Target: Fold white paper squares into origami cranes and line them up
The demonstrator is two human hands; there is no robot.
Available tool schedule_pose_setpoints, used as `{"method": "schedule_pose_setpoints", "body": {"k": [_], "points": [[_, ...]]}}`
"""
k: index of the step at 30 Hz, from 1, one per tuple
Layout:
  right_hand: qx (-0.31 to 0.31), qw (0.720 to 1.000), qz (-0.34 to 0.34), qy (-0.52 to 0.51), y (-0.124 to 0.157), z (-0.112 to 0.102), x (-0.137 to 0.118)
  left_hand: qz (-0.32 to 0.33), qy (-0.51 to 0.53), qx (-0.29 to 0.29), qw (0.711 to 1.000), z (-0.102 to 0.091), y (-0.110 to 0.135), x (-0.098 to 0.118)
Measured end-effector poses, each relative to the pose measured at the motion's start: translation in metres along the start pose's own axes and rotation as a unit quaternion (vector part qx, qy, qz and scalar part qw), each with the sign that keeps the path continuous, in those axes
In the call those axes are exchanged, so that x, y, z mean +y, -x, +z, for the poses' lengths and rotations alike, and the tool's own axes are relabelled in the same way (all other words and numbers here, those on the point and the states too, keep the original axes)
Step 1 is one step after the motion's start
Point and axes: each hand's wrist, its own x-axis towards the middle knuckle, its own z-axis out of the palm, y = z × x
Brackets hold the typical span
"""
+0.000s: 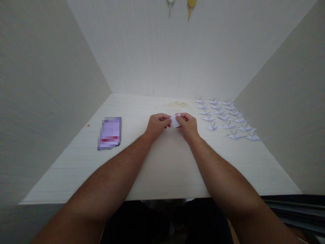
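Both my hands meet over the middle of the white table. My left hand and my right hand pinch a small white piece of paper between their fingertips, a little above the table top. The paper looks partly folded, and its lower part is hidden behind my fingers. To the right of my right hand lie several small white folded paper cranes in rows.
A phone-like flat object with a blurred purple face lies on the table to the left. A tiny red speck sits near the left wall. Walls close in on three sides. Two ornaments hang on the back wall.
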Motion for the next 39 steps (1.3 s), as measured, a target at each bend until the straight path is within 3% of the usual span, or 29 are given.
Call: {"method": "schedule_pose_setpoints", "body": {"k": [29, 39], "points": [[-0.003, 1.0, -0.004, 0.01, 0.0012, 0.0002, -0.0014, -0.019, -0.019, 0.009, 1.0, 0.0018, 0.0016, 0.0023], [-0.025, 1.0, -0.019, -0.002, 0.0036, 0.0013, -0.0046, -0.005, -0.015, 0.055, 0.998, 0.0017, -0.0019, -0.0009]]}}
